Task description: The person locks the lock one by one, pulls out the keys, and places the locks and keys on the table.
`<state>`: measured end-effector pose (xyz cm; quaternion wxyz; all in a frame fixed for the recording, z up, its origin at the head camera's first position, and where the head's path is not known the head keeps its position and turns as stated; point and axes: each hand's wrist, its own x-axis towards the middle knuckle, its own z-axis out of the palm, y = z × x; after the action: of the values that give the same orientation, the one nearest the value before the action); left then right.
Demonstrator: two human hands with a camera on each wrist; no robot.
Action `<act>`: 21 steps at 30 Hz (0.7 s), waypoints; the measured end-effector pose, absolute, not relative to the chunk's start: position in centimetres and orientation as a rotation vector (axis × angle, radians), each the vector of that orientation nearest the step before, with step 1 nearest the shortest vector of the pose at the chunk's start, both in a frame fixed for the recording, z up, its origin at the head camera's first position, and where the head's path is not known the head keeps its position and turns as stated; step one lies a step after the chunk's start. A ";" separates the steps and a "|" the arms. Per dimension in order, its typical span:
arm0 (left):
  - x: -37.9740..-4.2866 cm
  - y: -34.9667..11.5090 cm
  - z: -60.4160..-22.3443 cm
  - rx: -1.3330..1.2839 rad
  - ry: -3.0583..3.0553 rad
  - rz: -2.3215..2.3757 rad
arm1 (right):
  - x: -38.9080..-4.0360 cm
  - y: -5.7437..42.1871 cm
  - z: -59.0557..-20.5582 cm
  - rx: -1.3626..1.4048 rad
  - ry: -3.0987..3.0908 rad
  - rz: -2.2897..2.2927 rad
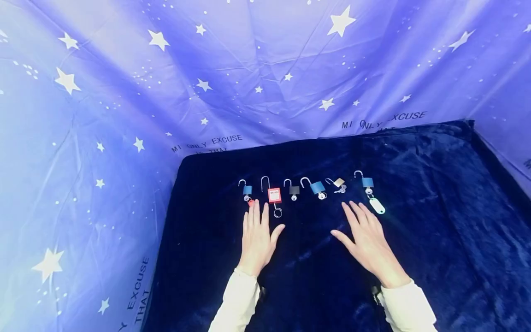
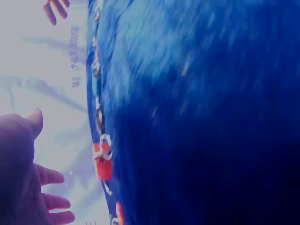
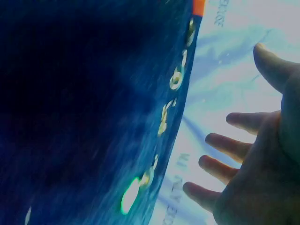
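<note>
Several padlocks with raised, swung-out shackles lie in a row, keys attached. At the left end, a small blue padlock (image 1: 247, 190) has a red tag (image 1: 250, 203), which the left hand's fingertips overlap in the head view. Beside it are a red padlock (image 1: 274, 195), a dark padlock (image 1: 294, 190), a larger blue padlock (image 1: 317, 187) and a small brass padlock (image 1: 339, 182). A blue padlock (image 1: 367, 183) with a pale green tag (image 1: 377, 205) ends the row. My left hand (image 1: 256, 240) and right hand (image 1: 370, 240) hold nothing, fingers spread and straight, in front of the row.
Dark blue plush cloth (image 1: 315, 286) covers the table. A purple-blue curtain (image 1: 265, 60) with white stars and printed words hangs behind and along the left side. White sleeves (image 1: 238, 297) cover both forearms.
</note>
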<state>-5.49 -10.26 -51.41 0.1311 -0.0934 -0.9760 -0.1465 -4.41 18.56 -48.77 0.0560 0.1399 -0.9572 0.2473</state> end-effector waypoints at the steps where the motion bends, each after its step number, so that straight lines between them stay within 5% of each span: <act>1: -5.7 -10.5 -51.3 -0.269 -2.827 -0.424 | -4.6 18.2 -48.7 0.435 -2.900 0.766; 21: -9.4 -15.5 -50.3 -0.056 -2.832 -0.826 | -8.8 10.0 -48.5 0.692 -2.831 0.869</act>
<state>-9.39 -15.47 -50.33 0.0957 -0.0189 -0.9555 -0.2786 -8.80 10.03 -48.47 0.0503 0.2273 -0.9297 0.2855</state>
